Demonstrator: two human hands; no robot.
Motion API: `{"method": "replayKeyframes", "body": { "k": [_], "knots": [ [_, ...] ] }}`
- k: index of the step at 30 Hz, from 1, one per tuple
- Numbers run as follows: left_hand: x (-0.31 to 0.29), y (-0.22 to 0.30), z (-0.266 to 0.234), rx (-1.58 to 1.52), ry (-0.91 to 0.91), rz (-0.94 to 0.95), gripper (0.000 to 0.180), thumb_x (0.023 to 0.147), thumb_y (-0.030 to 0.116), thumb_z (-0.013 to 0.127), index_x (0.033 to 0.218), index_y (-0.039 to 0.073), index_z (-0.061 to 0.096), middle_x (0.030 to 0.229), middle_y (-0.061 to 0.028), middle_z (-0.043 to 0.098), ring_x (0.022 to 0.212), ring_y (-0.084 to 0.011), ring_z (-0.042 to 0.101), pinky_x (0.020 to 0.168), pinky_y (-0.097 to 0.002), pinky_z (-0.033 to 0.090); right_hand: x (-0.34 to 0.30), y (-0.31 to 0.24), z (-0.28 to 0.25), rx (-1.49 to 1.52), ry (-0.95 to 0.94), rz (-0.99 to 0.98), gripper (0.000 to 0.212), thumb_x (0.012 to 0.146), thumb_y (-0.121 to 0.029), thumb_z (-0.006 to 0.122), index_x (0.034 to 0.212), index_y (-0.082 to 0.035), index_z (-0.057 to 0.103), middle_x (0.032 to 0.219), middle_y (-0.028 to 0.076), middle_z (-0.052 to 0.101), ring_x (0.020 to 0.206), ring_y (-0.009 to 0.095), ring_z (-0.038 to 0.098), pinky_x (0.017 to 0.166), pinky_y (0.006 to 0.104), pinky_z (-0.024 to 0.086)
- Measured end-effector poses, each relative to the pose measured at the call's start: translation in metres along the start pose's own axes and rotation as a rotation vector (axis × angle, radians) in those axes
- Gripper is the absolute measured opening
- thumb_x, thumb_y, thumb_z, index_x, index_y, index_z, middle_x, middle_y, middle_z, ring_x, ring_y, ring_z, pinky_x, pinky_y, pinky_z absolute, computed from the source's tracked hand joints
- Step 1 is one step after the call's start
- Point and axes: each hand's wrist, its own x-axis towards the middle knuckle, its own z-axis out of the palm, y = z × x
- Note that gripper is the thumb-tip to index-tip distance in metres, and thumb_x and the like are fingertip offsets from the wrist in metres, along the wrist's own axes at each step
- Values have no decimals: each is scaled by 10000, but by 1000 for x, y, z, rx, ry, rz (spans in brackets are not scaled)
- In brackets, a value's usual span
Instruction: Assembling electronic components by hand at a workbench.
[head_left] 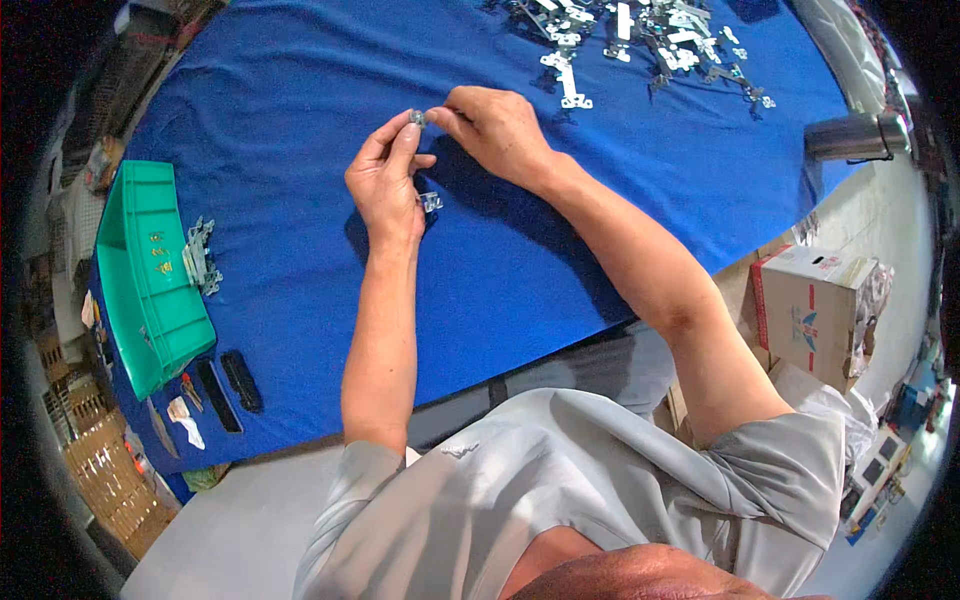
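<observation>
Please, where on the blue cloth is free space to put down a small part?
Bare cloth lies between the green bin and the left hand, and right of the right hand toward the steel cup. The far edge is crowded with metal brackets.

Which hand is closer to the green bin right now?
Left. The left hand is raised over the blue cloth, to the right of the green bin, pinching a small metal part together with the right hand, which sits farther right, beyond the left.
</observation>
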Motion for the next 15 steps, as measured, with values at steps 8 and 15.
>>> {"method": "replayKeyframes", "body": {
  "k": [8,15],
  "knots": [
    [1,-4,-3,-39,3,-18,180,883,13,671,1057,-31,681,974,-104,713,780,-122,678,579,-225,578,-1,-4,-7,48,-24,73,255,884,-304,649,823,-56,643,745,143,654,718,354,651,627,451,506],
    [5,-2,-4,-63,-6,-2,176,886,7,665,1057,-31,679,979,-107,710,810,-131,683,590,-238,589,3,-6,-8,167,-4,43,223,881,-268,659,876,-45,649,775,137,657,721,341,651,628,437,506]
  ]
}}
